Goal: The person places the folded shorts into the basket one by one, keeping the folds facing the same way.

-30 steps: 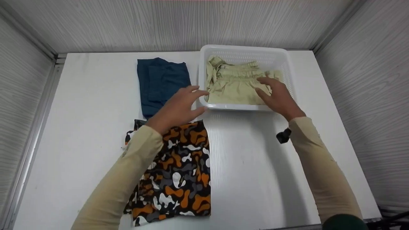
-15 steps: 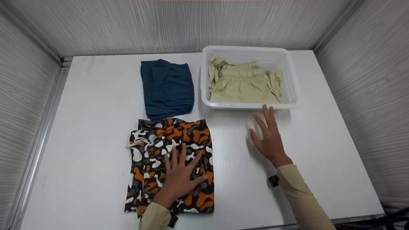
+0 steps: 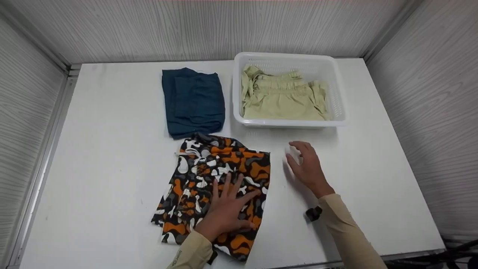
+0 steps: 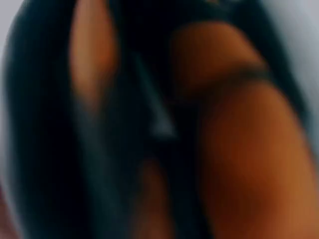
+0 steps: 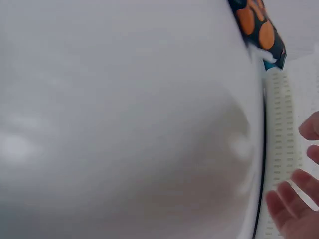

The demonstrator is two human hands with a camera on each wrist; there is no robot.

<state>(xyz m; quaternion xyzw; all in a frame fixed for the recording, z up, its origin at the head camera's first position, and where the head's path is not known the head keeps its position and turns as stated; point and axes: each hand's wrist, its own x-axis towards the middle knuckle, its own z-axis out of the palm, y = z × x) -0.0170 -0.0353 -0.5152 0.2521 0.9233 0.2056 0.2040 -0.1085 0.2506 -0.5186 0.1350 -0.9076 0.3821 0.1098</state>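
My left hand [image 3: 226, 211] lies flat with spread fingers on a pair of camouflage-print shorts [image 3: 254, 170] in black, orange, grey and white. The shorts lie askew on the table, with a gathered waistband and a white drawstring [image 3: 190, 151] at the upper left. To their right, my right hand [image 3: 308, 168] hovers over the white table with loosely bent fingers and holds nothing. At the right edge of the right wrist view, its fingers [image 5: 286, 199] show against the slotted basket wall. Only large blurred shapes fill the left wrist view.
Behind the right hand stands a white plastic basket [image 3: 291, 123] holding light khaki garments [image 3: 283, 106] with elastic waists. A folded dark blue garment [image 3: 198, 99] lies left of the basket, just beyond the shorts. Pale wood-grain panels [image 3: 209, 30] border the table.
The left hand has come down from beside the basket onto the shorts. Under it, the shorts have shifted right and turned clockwise. My right hand has drawn back from the basket toward me.
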